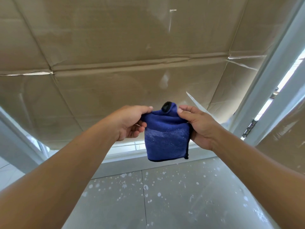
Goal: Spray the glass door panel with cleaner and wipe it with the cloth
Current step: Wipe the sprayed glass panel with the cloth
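A folded blue cloth (166,139) with a dark edge hangs between both hands in front of me. My left hand (132,123) pinches its upper left corner between thumb and fingers. My right hand (198,128) pinches its upper right side. Behind them stands the glass door panel (132,55), with brown cardboard showing behind the glass and faint smears on it. No spray bottle is in view.
A white door frame (272,76) runs up the right side, with a metal hinge (249,129) on it. A second white frame post (14,142) stands at the lower left. The grey tiled floor (165,195) below is speckled with white paint spots.
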Motion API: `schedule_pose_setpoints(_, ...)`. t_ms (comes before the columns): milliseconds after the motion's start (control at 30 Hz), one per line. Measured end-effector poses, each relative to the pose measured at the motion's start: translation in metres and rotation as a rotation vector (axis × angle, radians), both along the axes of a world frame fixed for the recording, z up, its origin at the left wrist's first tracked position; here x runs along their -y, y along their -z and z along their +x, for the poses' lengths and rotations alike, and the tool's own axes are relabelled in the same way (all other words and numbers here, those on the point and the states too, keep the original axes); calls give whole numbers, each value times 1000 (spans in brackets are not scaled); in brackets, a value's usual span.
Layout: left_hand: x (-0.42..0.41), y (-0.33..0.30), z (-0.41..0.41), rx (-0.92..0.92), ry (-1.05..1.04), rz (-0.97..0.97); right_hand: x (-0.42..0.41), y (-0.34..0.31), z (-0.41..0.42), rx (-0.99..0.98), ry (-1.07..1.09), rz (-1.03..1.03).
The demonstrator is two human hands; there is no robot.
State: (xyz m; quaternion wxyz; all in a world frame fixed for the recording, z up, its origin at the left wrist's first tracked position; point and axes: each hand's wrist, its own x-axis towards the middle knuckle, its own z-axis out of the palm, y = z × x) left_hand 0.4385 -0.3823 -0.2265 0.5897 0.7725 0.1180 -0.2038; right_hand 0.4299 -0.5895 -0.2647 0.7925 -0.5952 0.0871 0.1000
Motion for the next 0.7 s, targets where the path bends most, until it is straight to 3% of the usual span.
schedule_pose_setpoints(67, -4, -3, -1, 58, 79, 11, 1, -2, 1, 53, 50, 33)
schedule_pose_setpoints(167, -10, -5, -3, 145, 176, 88, 10, -7, 0, 155, -66, 16)
schedule_pose_setpoints(333, -13, -5, 2, 218, 115, 216, 21, -19, -4, 190, -270, -318)
schedule_pose_setpoints(467, -13, -4, 4, 254, 73, 232, 20, -23, -2, 248, -231, -595)
schedule_pose_setpoints(700, -8, -4, -1, 381, 97, 214, 29, -31, -1, 323, -175, -790)
